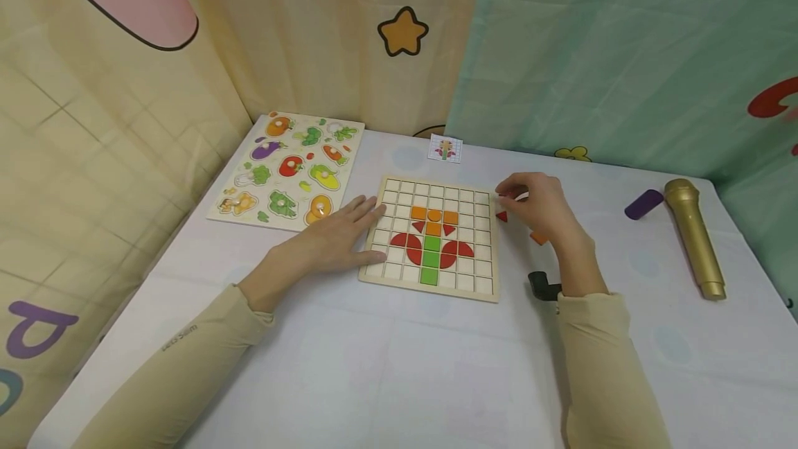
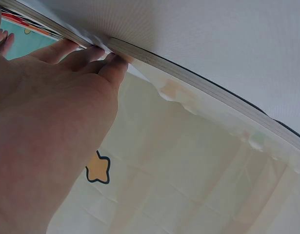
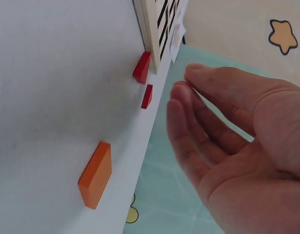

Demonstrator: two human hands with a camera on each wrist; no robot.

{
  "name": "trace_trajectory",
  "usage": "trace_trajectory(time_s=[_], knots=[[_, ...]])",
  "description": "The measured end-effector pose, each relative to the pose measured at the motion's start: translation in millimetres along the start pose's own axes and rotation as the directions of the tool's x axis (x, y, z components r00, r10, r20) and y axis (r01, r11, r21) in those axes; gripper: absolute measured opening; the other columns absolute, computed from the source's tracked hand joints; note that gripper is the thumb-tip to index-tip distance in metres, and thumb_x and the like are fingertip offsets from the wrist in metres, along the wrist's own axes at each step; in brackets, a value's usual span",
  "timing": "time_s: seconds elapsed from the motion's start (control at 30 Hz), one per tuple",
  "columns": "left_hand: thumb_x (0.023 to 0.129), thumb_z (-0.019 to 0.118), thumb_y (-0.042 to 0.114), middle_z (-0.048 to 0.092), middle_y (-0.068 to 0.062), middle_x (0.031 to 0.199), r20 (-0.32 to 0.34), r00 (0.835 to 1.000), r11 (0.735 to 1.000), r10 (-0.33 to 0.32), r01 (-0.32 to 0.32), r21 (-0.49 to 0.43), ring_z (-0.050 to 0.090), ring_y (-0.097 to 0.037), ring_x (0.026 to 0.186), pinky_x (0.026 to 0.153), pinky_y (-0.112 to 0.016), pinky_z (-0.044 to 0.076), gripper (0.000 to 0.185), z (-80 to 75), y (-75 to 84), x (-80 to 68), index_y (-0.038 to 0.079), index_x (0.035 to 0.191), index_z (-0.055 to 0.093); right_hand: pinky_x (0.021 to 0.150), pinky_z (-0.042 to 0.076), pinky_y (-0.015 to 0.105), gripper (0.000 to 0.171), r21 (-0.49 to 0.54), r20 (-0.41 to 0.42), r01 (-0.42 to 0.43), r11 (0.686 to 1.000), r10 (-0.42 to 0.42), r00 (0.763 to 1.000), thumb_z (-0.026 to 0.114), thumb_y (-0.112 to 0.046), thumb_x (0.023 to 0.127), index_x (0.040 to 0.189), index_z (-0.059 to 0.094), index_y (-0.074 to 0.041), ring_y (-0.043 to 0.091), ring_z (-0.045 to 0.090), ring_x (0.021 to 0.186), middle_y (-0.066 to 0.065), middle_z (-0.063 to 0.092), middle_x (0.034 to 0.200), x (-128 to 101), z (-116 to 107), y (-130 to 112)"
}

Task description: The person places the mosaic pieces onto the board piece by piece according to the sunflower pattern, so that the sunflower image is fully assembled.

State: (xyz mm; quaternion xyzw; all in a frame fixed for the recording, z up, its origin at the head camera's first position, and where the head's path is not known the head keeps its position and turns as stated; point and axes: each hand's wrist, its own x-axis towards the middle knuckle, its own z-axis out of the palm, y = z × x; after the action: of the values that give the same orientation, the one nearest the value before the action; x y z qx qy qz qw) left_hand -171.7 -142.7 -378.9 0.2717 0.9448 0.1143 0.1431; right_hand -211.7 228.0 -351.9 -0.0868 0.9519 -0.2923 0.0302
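Observation:
A wooden grid board [image 1: 436,288] lies mid-table, bearing a pattern of orange, red and green tiles. My left hand [image 1: 330,235] rests at the board's left side with fingers extended, the thumb over its edge. In the left wrist view, the left fingertips [image 2: 113,68] touch the tabletop area by the boards. Off the board's right edge hovers my right hand [image 1: 539,203], fingers loosely bent, thumb near the fingertips. Nothing shows between them in the right wrist view. Close by, two red triangle tiles [image 3: 142,68] and an orange tile [image 3: 97,175] lie on the table.
A vegetable peg puzzle [image 1: 287,165] lies at the back left. Behind the grid board is a small pattern card [image 1: 445,148]. A black angled piece [image 1: 544,287] sits beside the right forearm. Farther right are a purple cylinder [image 1: 644,204] and a gold microphone [image 1: 695,238].

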Motion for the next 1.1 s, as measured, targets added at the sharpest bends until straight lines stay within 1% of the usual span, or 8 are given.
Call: trace_trajectory(time_s=[0.13, 0.2, 0.27, 0.43, 0.57, 0.9, 1.1], knots=[[0.100, 0.060, 0.065, 0.011, -0.011, 0.178, 0.000, 1.000, 1.000, 0.000, 0.000, 0.004, 0.008, -0.034, 0.165, 0.132, -0.053, 0.020, 0.096, -0.3, 0.0, -0.5, 0.015, 0.170, 0.017, 0.097, 0.054, 0.049, 0.026, -0.028, 0.064, -0.064, 0.998, 0.066, 0.996, 0.074, -0.010, 0.097, 0.121, 0.073, -0.002, 0.034, 0.065, 0.109, 0.019, 0.072, 0.115, -0.3, -1.4, 6.9], [0.099, 0.061, 0.064, 0.012, -0.011, 0.178, -0.004, 1.000, 1.000, 0.004, -0.004, 0.004, 0.009, -0.035, 0.165, 0.132, -0.054, 0.020, 0.096, -0.7, 0.6, -1.2, 0.015, 0.170, 0.018, 0.094, 0.053, 0.047, 0.026, -0.034, 0.089, -0.082, 0.996, 0.085, 0.992, 0.077, -0.009, 0.095, 0.120, 0.074, -0.001, 0.033, 0.063, 0.107, 0.019, 0.072, 0.113, 0.4, -0.3, 9.0], [0.099, 0.061, 0.064, 0.012, -0.012, 0.178, -0.007, 1.000, 1.000, 0.007, -0.007, 0.004, 0.009, -0.036, 0.165, 0.131, -0.054, 0.020, 0.096, -0.9, 0.9, -1.6, 0.015, 0.170, 0.018, 0.091, 0.053, 0.044, 0.025, -0.040, 0.098, -0.082, 0.996, 0.085, 0.992, 0.078, -0.009, 0.093, 0.117, 0.074, -0.001, 0.033, 0.063, 0.105, 0.019, 0.072, 0.110, 1.1, 1.2, 10.4], [0.099, 0.061, 0.064, 0.012, -0.011, 0.178, -0.007, 1.000, 1.000, 0.006, -0.006, 0.002, 0.009, -0.035, 0.165, 0.131, -0.054, 0.021, 0.096, -0.6, 0.4, -1.2, 0.015, 0.170, 0.018, 0.088, 0.052, 0.041, 0.016, -0.048, 0.091, -0.062, 0.997, 0.066, 0.994, 0.077, -0.006, 0.093, 0.109, 0.076, -0.002, 0.030, 0.064, 0.096, 0.016, 0.073, 0.100, 2.2, 4.3, 13.3], [0.099, 0.060, 0.064, 0.013, -0.012, 0.177, -0.007, 1.000, 1.000, 0.009, -0.009, -0.002, 0.009, -0.035, 0.165, 0.131, -0.054, 0.021, 0.096, -0.2, -0.3, -0.4, 0.014, 0.170, 0.018, 0.088, 0.052, 0.041, 0.013, -0.049, 0.089, -0.063, 0.997, 0.067, 0.994, 0.078, -0.006, 0.093, 0.106, 0.077, -0.002, 0.029, 0.064, 0.094, 0.015, 0.074, 0.098, 2.7, 5.0, 15.0], [0.100, 0.060, 0.065, 0.013, -0.011, 0.177, -0.009, 1.000, 1.000, 0.012, -0.012, -0.005, 0.010, -0.035, 0.165, 0.131, -0.053, 0.021, 0.096, -0.3, -0.4, -1.1, 0.015, 0.170, 0.019, 0.085, 0.050, 0.041, 0.015, -0.072, 0.058, -0.087, 0.994, 0.091, 0.994, 0.083, -0.014, 0.092, 0.101, 0.077, -0.004, 0.030, 0.060, 0.095, 0.014, 0.072, 0.096, 2.1, 4.7, 18.1], [0.100, 0.061, 0.064, 0.013, -0.012, 0.177, -0.010, 1.000, 1.000, 0.012, -0.012, -0.007, 0.010, -0.036, 0.165, 0.131, -0.054, 0.021, 0.095, -1.0, 0.3, -2.6, 0.015, 0.170, 0.019, 0.081, 0.049, 0.037, 0.015, -0.039, 0.073, -0.083, 0.996, 0.086, 0.994, 0.083, -0.014, 0.092, 0.101, 0.076, -0.004, 0.028, 0.059, 0.092, 0.013, 0.070, 0.094, 1.8, 5.5, 21.0]])
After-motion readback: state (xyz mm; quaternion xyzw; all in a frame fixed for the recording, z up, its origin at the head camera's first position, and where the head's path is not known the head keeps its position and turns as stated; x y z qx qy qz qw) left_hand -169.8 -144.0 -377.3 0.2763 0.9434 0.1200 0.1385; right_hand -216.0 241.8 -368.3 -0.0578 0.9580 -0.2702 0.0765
